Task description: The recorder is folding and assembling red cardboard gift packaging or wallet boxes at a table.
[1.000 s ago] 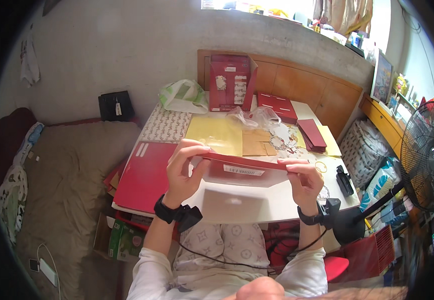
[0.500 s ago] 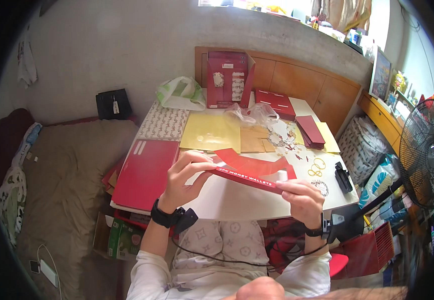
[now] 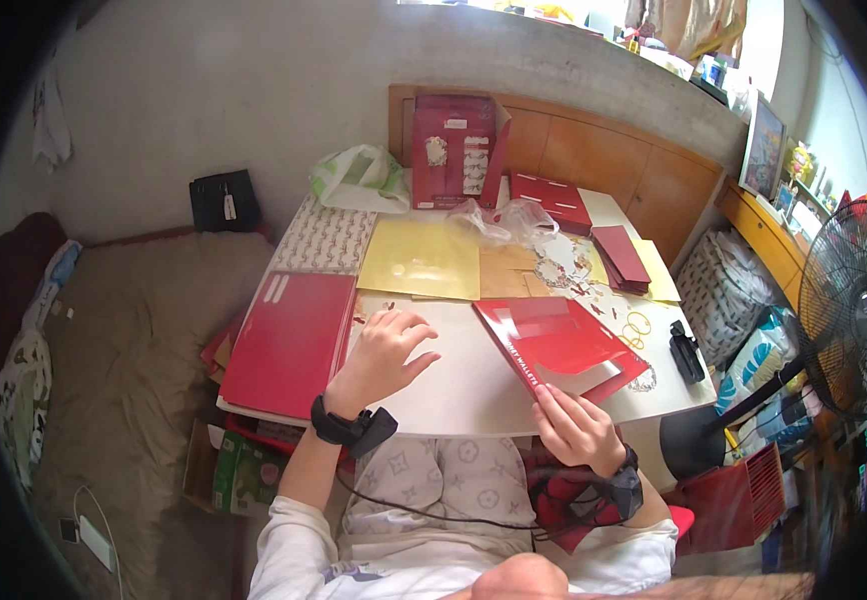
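My right hand point(image 3: 576, 428) grips the near corner of a flat red cardboard sleeve point(image 3: 546, 338) with white print along its edge. The sleeve slants over the right half of the white table point(image 3: 424, 400), and a pale patch shows near its lower right corner. Whether it touches the tabletop is hard to tell. My left hand point(image 3: 390, 352) hovers over the table, fingers apart and holding nothing. It is nearest to a stack of large red card sheets point(image 3: 289, 345) at the table's left side. Each wrist wears a black strap with a small device.
Behind lie a yellow sheet point(image 3: 420, 258), a patterned sheet point(image 3: 326, 238), a plastic bag point(image 3: 359, 180) and an upright maroon box point(image 3: 459, 150). To the right are maroon envelopes point(image 3: 621, 258), gold rings point(image 3: 637, 330), a black stapler-like tool point(image 3: 686, 353) and a fan point(image 3: 854, 300).
My left hand has let go of the red cardboard sleeve and moved slightly down. My right hand has lowered the sleeve and turned it, so its broad face now shows.
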Action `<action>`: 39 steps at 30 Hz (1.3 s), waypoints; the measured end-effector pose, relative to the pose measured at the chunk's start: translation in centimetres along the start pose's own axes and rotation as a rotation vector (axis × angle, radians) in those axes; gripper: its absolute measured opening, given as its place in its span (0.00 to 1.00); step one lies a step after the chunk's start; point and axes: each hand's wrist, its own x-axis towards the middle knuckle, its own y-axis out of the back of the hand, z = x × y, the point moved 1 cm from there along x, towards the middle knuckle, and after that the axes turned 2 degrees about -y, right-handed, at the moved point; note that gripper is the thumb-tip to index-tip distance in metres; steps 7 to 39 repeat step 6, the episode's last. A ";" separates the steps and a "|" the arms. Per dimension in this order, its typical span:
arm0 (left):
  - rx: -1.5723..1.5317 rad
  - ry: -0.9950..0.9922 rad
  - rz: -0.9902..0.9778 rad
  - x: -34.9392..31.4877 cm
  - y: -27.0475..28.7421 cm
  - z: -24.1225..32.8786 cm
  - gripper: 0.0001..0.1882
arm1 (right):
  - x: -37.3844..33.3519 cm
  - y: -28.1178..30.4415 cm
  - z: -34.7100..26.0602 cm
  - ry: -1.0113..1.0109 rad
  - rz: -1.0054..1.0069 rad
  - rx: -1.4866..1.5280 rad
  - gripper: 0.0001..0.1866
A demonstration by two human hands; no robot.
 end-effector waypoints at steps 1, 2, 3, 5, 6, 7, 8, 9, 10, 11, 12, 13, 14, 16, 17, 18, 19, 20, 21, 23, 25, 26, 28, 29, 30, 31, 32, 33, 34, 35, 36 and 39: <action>0.014 0.060 -0.094 -0.2 -0.1 -0.2 0.11 | -0.9 -0.9 0.2 -0.007 -0.017 -0.023 0.09; 0.015 0.065 -0.093 -0.3 0.0 -0.2 0.11 | -1.5 -1.4 0.1 -0.003 -0.017 -0.019 0.09; -0.006 0.180 -0.162 -0.3 0.0 -0.3 0.12 | -1.8 -1.9 0.1 -0.006 -0.039 -0.030 0.08; -0.090 0.360 -0.261 -0.4 -0.2 -0.9 0.13 | -2.9 -3.4 -0.2 -0.015 -0.066 -0.026 0.07; -0.157 0.422 -0.292 -0.4 -0.6 -1.4 0.14 | -3.4 -3.9 -0.5 -0.030 -0.123 -0.014 0.09; -0.157 0.422 -0.292 -0.4 -0.6 -1.4 0.14 | -3.4 -3.9 -0.5 -0.030 -0.123 -0.014 0.09; -0.157 0.422 -0.292 -0.4 -0.6 -1.4 0.14 | -3.4 -3.9 -0.5 -0.030 -0.123 -0.014 0.09; -0.157 0.422 -0.292 -0.4 -0.6 -1.4 0.14 | -3.4 -3.9 -0.5 -0.030 -0.123 -0.014 0.09; -0.157 0.422 -0.292 -0.4 -0.6 -1.4 0.14 | -3.4 -3.9 -0.5 -0.030 -0.123 -0.014 0.09; -0.157 0.422 -0.292 -0.4 -0.6 -1.4 0.14 | -3.4 -3.9 -0.5 -0.030 -0.123 -0.014 0.09; -0.157 0.422 -0.292 -0.4 -0.6 -1.4 0.14 | -3.4 -3.9 -0.5 -0.030 -0.123 -0.014 0.09; -0.157 0.422 -0.292 -0.4 -0.6 -1.4 0.14 | -3.4 -3.9 -0.5 -0.030 -0.123 -0.014 0.09; -0.157 0.422 -0.292 -0.4 -0.6 -1.4 0.14 | -3.4 -3.9 -0.5 -0.030 -0.123 -0.014 0.09; -0.157 0.422 -0.292 -0.4 -0.6 -1.4 0.14 | -3.4 -3.9 -0.5 -0.030 -0.123 -0.014 0.09; -0.157 0.422 -0.292 -0.4 -0.6 -1.4 0.14 | -3.4 -3.9 -0.5 -0.030 -0.123 -0.014 0.09; -0.157 0.422 -0.292 -0.4 -0.6 -1.4 0.14 | -3.4 -3.9 -0.5 -0.030 -0.123 -0.014 0.09; -0.157 0.422 -0.292 -0.4 -0.6 -1.4 0.14 | -3.4 -3.9 -0.5 -0.030 -0.123 -0.014 0.09; -0.157 0.422 -0.292 -0.4 -0.6 -1.4 0.14 | -3.4 -3.9 -0.5 -0.030 -0.123 -0.014 0.09; -0.157 0.422 -0.292 -0.4 -0.6 -1.4 0.14 | -3.4 -3.9 -0.5 -0.030 -0.123 -0.014 0.09; -0.157 0.422 -0.292 -0.4 -0.6 -1.4 0.14 | -3.4 -3.9 -0.5 -0.030 -0.123 -0.014 0.09; -0.157 0.422 -0.292 -0.4 -0.6 -1.4 0.14 | -3.4 -3.9 -0.5 -0.030 -0.123 -0.014 0.09; -0.157 0.422 -0.292 -0.4 -0.6 -1.4 0.14 | -3.4 -3.9 -0.5 -0.030 -0.123 -0.014 0.09; -0.157 0.422 -0.292 -0.4 -0.6 -1.4 0.14 | -3.4 -3.9 -0.5 -0.030 -0.123 -0.014 0.09; -0.157 0.422 -0.292 -0.4 -0.6 -1.4 0.14 | -3.4 -3.9 -0.5 -0.030 -0.123 -0.014 0.09; -0.157 0.422 -0.292 -0.4 -0.6 -1.4 0.14 | -3.4 -3.9 -0.5 -0.030 -0.123 -0.014 0.09; -0.157 0.422 -0.292 -0.4 -0.6 -1.4 0.14 | -3.4 -3.9 -0.5 -0.030 -0.123 -0.014 0.09; -0.157 0.422 -0.292 -0.4 -0.6 -1.4 0.14 | -3.4 -3.9 -0.5 -0.030 -0.123 -0.014 0.09; -0.157 0.422 -0.292 -0.4 -0.6 -1.4 0.14 | -3.4 -3.9 -0.5 -0.030 -0.123 -0.014 0.09; -0.157 0.422 -0.292 -0.4 -0.6 -1.4 0.14 | -3.4 -3.9 -0.5 -0.030 -0.123 -0.014 0.09; -0.157 0.422 -0.292 -0.4 -0.6 -1.4 0.14 | -3.4 -3.9 -0.5 -0.030 -0.123 -0.014 0.09; -0.157 0.422 -0.292 -0.4 -0.6 -1.4 0.14 | -3.4 -3.9 -0.5 -0.030 -0.123 -0.014 0.09; -0.157 0.422 -0.292 -0.4 -0.6 -1.4 0.14 | -3.4 -3.9 -0.5 -0.030 -0.123 -0.014 0.09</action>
